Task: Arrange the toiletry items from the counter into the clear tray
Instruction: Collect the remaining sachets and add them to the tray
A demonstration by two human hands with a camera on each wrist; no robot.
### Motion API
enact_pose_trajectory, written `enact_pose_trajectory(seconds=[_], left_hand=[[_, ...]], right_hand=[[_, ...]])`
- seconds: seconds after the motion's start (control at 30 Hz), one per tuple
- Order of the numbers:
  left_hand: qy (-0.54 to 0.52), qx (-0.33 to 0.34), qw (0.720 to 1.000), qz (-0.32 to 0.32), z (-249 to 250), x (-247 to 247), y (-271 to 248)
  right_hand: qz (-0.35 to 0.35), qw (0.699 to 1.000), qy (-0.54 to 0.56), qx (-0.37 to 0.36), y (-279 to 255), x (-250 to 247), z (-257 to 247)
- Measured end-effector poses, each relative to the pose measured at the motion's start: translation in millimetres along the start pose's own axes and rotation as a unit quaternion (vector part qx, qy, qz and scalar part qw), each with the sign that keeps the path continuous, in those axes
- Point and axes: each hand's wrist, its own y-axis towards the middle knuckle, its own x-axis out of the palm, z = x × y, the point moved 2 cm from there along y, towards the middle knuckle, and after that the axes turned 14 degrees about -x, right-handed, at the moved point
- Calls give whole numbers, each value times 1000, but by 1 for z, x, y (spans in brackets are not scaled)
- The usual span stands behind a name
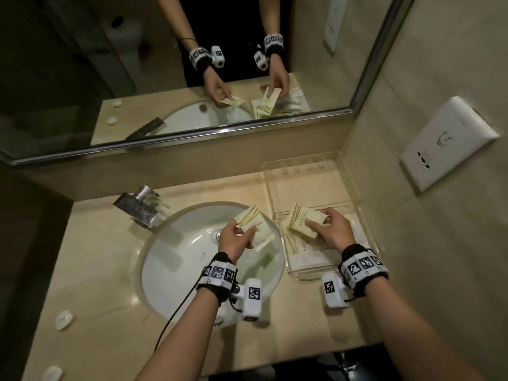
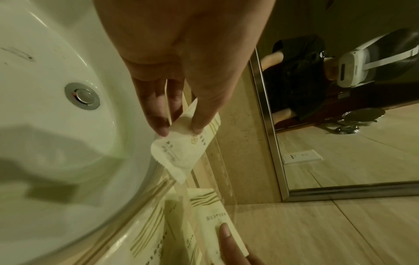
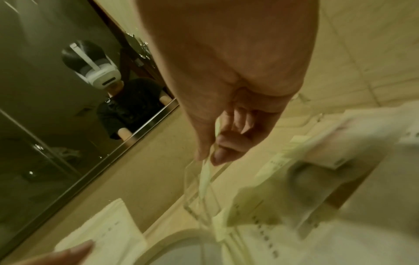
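My left hand (image 1: 242, 229) pinches a few cream paper packets (image 1: 251, 222) above the sink's right rim. In the left wrist view, thumb and fingers of the left hand (image 2: 179, 131) hold a packet (image 2: 181, 150) by its top edge. My right hand (image 1: 316, 218) grips another cream packet (image 1: 301, 220) over the clear tray (image 1: 310, 185) at the counter's back right. More packets (image 1: 295, 244) lie flat in the tray's near part on a white lining. The right wrist view is blurred; there my right hand (image 3: 207, 157) pinches a thin packet (image 3: 205, 177) seen edge-on.
A chrome faucet (image 1: 140, 207) stands left of the white basin (image 1: 187, 259). Two small white round items (image 1: 63, 319) (image 1: 52, 373) lie on the counter's near left. A mirror (image 1: 165, 64) runs along the back and a wall socket (image 1: 445, 144) is on the right wall.
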Motion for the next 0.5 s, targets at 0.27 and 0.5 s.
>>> enact_pose_trajectory(seconds=[0.27, 0.5], left_hand=[[-11, -4, 1000, 21, 2, 10, -7], [-13, -10, 1000, 21, -3, 6, -5]], right_hand=[[-92, 993, -63, 40, 27, 3, 21], [-56, 991, -100, 74, 38, 14, 27]])
